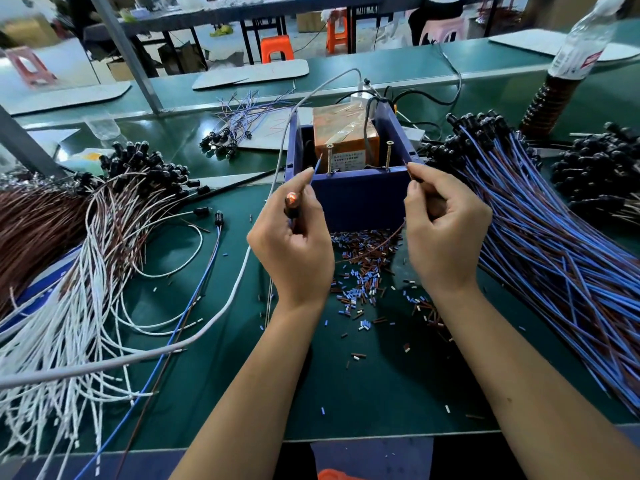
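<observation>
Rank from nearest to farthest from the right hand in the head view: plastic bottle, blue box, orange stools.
1. blue box, just left of the right hand.
2. plastic bottle, back right on the bench.
3. orange stools, beyond the bench.

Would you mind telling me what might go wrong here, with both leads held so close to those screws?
The lamp glows, so the brass screws look live; the right hand pinches the brown lead near its tip and could brush metal. The blue lead in the left hand might slip off its screw, giving a false fail.
</observation>
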A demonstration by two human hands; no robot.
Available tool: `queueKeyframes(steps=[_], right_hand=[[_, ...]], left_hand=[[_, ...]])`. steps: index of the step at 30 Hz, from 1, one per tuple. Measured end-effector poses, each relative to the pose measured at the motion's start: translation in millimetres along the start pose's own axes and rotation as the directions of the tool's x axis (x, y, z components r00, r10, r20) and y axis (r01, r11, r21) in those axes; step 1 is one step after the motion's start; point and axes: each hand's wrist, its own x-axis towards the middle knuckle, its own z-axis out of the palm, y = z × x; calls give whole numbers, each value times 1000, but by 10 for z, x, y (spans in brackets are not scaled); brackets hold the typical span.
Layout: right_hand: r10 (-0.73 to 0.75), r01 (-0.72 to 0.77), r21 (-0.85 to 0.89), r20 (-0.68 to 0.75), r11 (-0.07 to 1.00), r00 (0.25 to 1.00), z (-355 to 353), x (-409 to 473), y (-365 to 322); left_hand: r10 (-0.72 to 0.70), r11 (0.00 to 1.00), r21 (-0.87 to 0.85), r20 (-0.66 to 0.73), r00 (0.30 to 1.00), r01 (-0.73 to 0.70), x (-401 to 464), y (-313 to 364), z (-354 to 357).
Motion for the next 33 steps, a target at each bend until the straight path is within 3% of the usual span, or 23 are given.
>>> queueKeyframes(steps=[5, 9, 12, 15, 18, 20, 23, 25, 26, 27, 30, 31, 33], right_hand=[[54, -54, 23, 6, 998, 999, -254, 82, -2], [90, -97, -84, -78, 992, 993, -734, 343, -16], [82, -130, -334, -156, 933, 984, -1141, 516, 8], [-113, -7, -519, -199, 855, 973, -1449, 555, -57], [-299, 209, -538, -85, 816, 951, -1587, 553, -152], [-164, 167, -401, 44, 901, 986, -1595, 582, -211], [111, -64, -217, 212, 974, 971, -1602, 609, -245], [120, -72, -229, 203, 971, 972, -1695, 635, -217], [86, -35, -285, 168, 958, 982, -1758, 658, -214], [45, 4, -350, 132, 937, 990, -1826, 684, -204], [23, 10, -429, 71, 903, 997, -2029, 736, -179], [33, 9, -457, 83, 889, 996, -2073, 739, -156], [78, 12, -551, 139, 834, 987, -2103, 706, -69]], left_hand=[[-44, 995, -79, 142, 989, 55, -64, 327, 220], [-135, 990, 1, 328, 935, 143, -101, 758, 667], [-207, 977, 73, 527, 824, 199, -127, 1145, 1075], [-348, 916, 88, 661, 665, 391, -68, 1481, 1412], [-455, 762, 37, 741, 495, 646, 49, 1694, 1638], [-468, 579, -35, 804, 367, 815, 107, 1816, 1740], [-431, 318, -206, 838, 334, 925, 176, 1921, 1817], [-458, 245, -264, 817, 351, 933, 236, 1930, 1852], [-493, 249, -261, 795, 354, 933, 267, 1919, 1866], [-532, 315, -234, 759, 375, 920, 299, 1880, 1879], [-554, 681, -39, 626, 549, 731, 322, 1696, 1967], [-548, 737, 21, 603, 579, 676, 311, 1607, 2005], [-583, 735, 108, 606, 542, 669, 254, 1435, 2070]])
